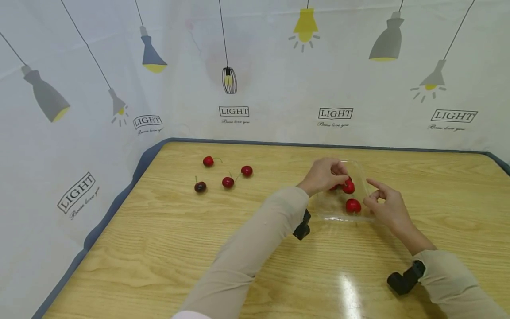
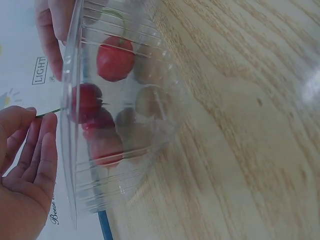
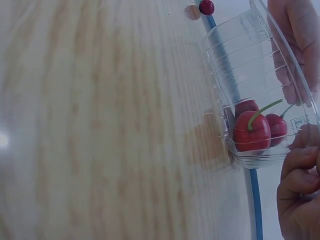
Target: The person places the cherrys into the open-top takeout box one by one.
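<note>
My left hand pinches the thin green stem of a red cherry over a clear plastic container. In the left wrist view that cherry hangs just inside the rim. Below it several cherries sit in the container, one near the front and another partly hidden under the left hand. At the right side my right hand holds the container's rim between thumb and fingers, its index finger stretched along the edge. The right wrist view shows a cherry with its stem through the clear wall.
Several loose cherries lie on the wooden table to the left, among them a dark one and a red one. A backdrop printed with lamps stands behind the table. Black wrist cameras sit under both sleeves.
</note>
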`<state>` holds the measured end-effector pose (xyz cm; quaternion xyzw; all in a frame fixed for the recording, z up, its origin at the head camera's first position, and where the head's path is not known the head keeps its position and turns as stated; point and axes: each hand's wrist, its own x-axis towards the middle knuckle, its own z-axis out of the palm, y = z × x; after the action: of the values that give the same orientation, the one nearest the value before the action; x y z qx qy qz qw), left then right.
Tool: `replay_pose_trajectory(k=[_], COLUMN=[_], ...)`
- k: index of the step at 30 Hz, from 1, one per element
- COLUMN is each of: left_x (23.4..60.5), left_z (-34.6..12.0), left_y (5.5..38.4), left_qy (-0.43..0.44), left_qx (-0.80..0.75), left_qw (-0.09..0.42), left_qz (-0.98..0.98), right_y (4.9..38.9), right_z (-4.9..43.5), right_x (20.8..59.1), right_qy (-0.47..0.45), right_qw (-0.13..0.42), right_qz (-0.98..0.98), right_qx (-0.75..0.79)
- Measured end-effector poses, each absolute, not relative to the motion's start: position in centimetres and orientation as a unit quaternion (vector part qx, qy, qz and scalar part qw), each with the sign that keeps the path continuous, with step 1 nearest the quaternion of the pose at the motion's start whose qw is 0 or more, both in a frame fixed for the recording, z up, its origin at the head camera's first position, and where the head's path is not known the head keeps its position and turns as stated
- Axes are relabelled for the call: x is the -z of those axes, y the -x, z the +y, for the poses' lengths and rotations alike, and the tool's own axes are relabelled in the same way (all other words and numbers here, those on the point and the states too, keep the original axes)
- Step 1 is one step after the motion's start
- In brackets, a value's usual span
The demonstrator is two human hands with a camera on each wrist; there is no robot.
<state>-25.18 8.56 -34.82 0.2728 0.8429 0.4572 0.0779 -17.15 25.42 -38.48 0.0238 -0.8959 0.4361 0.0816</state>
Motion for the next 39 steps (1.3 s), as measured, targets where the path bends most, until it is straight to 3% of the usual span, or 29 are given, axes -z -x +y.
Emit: replay_pose_trajectory(k=[39], left_x=[35.84], left_z=[9.19], left_y=[24.62], left_qy=[-0.252], left_qx=[-0.454], left_qw=[0.099], left_qz=[0.849], right_y=[17.19], right_z=[25.52], right_x=[38.64], right_qy=[-0.025], right_qw=[0.078], right_qz=[-0.890], right_qx=[-0.448])
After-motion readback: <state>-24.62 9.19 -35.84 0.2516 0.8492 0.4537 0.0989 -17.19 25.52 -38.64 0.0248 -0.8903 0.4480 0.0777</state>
